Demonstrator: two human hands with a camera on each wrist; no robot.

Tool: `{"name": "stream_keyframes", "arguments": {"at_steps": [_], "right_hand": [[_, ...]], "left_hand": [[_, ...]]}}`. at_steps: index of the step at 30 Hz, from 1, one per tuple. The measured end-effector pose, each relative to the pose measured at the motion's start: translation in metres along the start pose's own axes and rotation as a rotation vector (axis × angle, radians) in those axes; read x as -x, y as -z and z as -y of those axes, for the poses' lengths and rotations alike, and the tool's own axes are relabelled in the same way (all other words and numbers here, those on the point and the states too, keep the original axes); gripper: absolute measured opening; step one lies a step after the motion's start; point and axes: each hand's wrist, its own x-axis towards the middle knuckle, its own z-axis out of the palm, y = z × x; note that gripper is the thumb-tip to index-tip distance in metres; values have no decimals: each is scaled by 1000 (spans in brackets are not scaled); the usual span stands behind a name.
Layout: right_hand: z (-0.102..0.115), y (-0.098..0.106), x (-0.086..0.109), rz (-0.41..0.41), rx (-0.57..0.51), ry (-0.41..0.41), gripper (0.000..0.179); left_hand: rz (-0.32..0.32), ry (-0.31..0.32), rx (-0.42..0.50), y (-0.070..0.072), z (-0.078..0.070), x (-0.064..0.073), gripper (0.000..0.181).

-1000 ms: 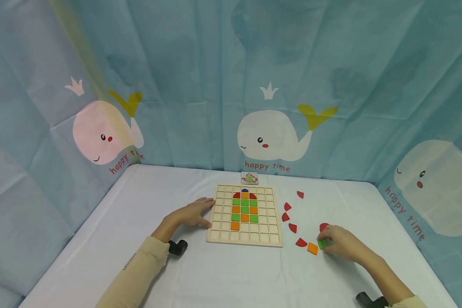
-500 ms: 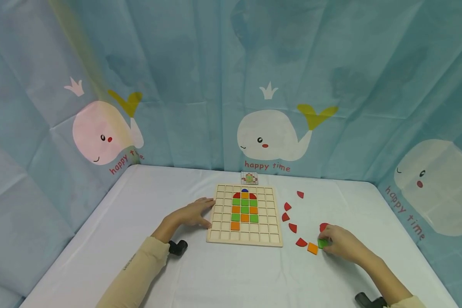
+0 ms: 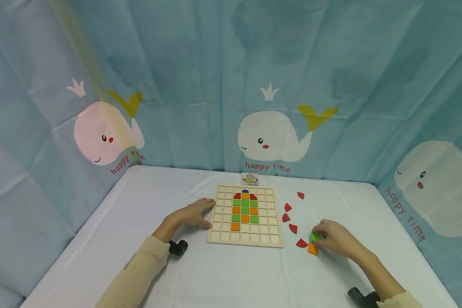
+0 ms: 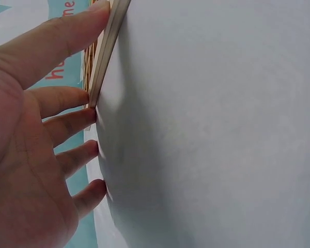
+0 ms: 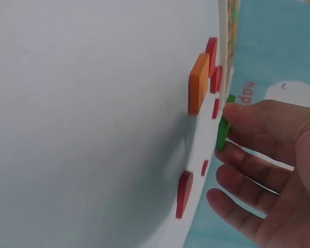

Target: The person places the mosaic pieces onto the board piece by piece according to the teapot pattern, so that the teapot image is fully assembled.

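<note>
In the head view, my right hand (image 3: 338, 238) pinches a green square tile (image 3: 315, 236) between thumb and fingers, lifted off the cloth. The right wrist view shows that green tile (image 5: 223, 132) tilted at the fingertips. Just in front of it lies an orange square tile (image 3: 313, 250). My left hand (image 3: 193, 213) rests at the left edge of a wooden grid board (image 3: 225, 236), fingers spread, thumb and fingertips against the side. Green, orange, red and blue pieces fill cells down the board's middle. A red piece (image 5: 184, 194), close to the right hand, is hidden by it in the head view.
Several red quarter-round pieces (image 3: 302, 243) lie scattered between the board and my right hand. Behind the board's far edge is a small picture card (image 3: 250, 179). A white cloth covers the table (image 3: 223, 278), and a blue whale-print curtain (image 3: 192, 107) hangs behind it.
My right hand has raised the green tile from the cloth and carried it slightly left, over the orange tile's far side. My left hand and the board stay where they were.
</note>
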Motion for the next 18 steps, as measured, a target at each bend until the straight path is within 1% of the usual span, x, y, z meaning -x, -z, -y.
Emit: {"name": "stream_keyframes", "arguments": {"at_steps": [7,9,12,14,18], "right_hand": [[12,-4,-12,-5,-21,-26,24],[18,-4,-16,-4,-24,-44,23],[26,-5,-24,-7,-19,-44,23],[32,-4,-30,-10,-7,-23,22],[44,-4,-42,-16,0,47,21]], "left_hand": [[3,8,12,1,-1,1,87],[5,10,9,1,-2,2,87],[5,19,10,2,-2,2,87],[4,19,12,2,-1,2,88],[3,20,20,0,0,1,88]]}}
